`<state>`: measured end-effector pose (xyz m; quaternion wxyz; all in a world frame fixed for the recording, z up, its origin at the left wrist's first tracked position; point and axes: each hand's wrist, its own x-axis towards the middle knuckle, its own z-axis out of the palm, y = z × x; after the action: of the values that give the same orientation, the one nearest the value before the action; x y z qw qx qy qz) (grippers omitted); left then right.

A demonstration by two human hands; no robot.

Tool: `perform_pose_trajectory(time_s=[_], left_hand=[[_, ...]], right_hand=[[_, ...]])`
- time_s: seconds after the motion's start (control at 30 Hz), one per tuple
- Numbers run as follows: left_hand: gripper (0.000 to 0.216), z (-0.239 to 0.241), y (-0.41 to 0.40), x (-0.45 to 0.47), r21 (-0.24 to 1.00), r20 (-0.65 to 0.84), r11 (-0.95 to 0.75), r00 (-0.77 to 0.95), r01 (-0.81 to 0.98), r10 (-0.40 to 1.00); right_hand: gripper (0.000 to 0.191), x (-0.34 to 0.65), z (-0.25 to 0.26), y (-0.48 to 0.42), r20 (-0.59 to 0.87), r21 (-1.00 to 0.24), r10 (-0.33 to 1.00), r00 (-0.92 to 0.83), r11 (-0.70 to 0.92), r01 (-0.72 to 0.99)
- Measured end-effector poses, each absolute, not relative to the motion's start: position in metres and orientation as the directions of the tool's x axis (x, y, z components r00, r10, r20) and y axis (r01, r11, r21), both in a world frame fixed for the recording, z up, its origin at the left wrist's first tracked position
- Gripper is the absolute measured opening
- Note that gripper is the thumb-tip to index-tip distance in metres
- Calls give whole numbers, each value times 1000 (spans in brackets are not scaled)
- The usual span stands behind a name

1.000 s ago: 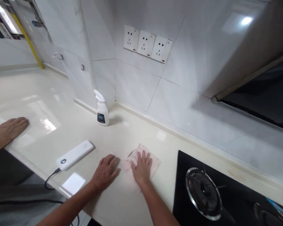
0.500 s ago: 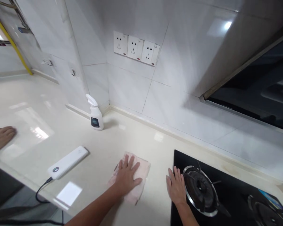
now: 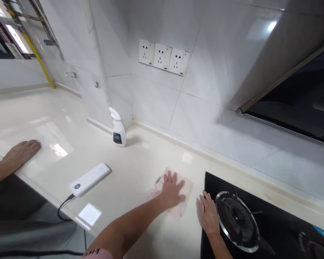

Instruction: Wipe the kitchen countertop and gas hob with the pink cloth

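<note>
My left hand (image 3: 172, 189) lies flat, fingers spread, pressing on a pale pink cloth (image 3: 185, 201) on the cream countertop (image 3: 140, 158). The cloth sits just left of the black gas hob (image 3: 272, 223). My right hand (image 3: 207, 214) rests open and flat on the left edge of the hob, beside the front burner (image 3: 236, 219), and holds nothing. The two hands are a short way apart.
Another person's hand (image 3: 23, 151) lies flat on the counter at far left. A white power bank (image 3: 89, 178) with a black cable lies near the front edge. A white spray bottle (image 3: 118, 128) stands in the wall corner. Sockets (image 3: 164, 57) sit on the tiled wall.
My right hand left the cloth and went to the hob's edge. My left hand took over the cloth and has slid it right, towards the hob.
</note>
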<state>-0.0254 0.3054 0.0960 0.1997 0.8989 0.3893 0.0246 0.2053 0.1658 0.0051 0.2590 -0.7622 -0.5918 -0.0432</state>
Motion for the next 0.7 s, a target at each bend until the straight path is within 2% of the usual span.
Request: perform_pose_trajectory(time_s=[0.17,0.23,0.3,0.47,0.6,0.7], left_hand=[[89,64,193,-67,524,-11,-733,864,434,504],[93,57,172,-98,554,8,-718,859,422,512],[94,56,175,-131,554,4,-679,814,481,580],[81,82,274,-180,421,-29,-552,619,719,785],[81,114,373,-181,288,-124,-403,451,869,884],[78,126,409,-192,260,-132,-311,353,914,926]], right_hand=[[77,208,6,159,346,-311,901,262,-153,938],[76,209,6,155,346,-284,906,243,-145,948],[75,209,7,154,354,-259,907,229,-140,956],[69,209,13,155,344,-222,909,236,-165,961],[64,214,16,153,333,-262,911,244,-159,952],[64,219,15,151,311,-285,920,239,-149,947]])
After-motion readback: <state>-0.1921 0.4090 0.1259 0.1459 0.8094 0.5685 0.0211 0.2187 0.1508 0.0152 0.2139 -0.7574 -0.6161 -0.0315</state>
